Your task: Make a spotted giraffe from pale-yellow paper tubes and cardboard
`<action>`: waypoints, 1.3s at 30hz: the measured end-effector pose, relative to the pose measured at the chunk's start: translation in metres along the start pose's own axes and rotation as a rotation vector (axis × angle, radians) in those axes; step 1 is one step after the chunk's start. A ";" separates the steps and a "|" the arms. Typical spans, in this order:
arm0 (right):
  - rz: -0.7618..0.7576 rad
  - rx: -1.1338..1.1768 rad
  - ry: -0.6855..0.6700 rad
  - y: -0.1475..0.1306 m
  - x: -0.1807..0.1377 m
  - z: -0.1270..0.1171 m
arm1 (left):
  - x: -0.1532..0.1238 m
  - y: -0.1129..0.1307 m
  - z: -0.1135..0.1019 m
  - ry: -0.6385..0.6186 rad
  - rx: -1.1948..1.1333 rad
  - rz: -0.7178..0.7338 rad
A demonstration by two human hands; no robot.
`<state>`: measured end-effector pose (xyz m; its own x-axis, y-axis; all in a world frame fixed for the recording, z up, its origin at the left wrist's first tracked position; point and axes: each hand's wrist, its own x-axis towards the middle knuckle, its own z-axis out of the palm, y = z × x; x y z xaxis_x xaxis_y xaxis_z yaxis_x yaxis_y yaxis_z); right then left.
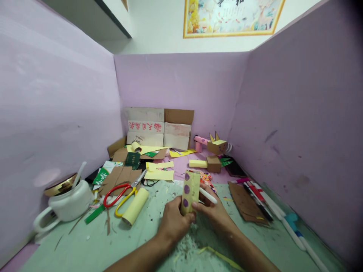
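Observation:
My left hand is closed round the lower part of a yellow paper tube, which stands nearly upright and has several purple spots down its left side. A white marker pen sits in my right hand, its near end pointing out to the right and its tip hidden behind the tube. The thumb of my right hand touches the tube's lower right edge. Left of my hands lie a plain yellow paper tube and scissors with red and yellow handles.
A white mug stands at the left. Flat cardboard and yellow paper strips lie behind. A cardboard box with a yellow tube and an eared cardboard animal head are at the back right. Several markers lie along the right wall.

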<state>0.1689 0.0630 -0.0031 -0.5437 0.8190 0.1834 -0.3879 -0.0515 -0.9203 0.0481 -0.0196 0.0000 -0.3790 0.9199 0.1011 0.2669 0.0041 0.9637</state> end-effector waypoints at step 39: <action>-0.047 -0.230 0.430 -0.021 0.010 -0.021 | 0.025 0.001 -0.047 0.054 0.419 0.440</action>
<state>0.1873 0.0840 0.0109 -0.1538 0.9818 0.1117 -0.2036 0.0792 -0.9758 -0.0030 -0.0151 0.0151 -0.1953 0.8490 0.4910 0.7304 -0.2082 0.6505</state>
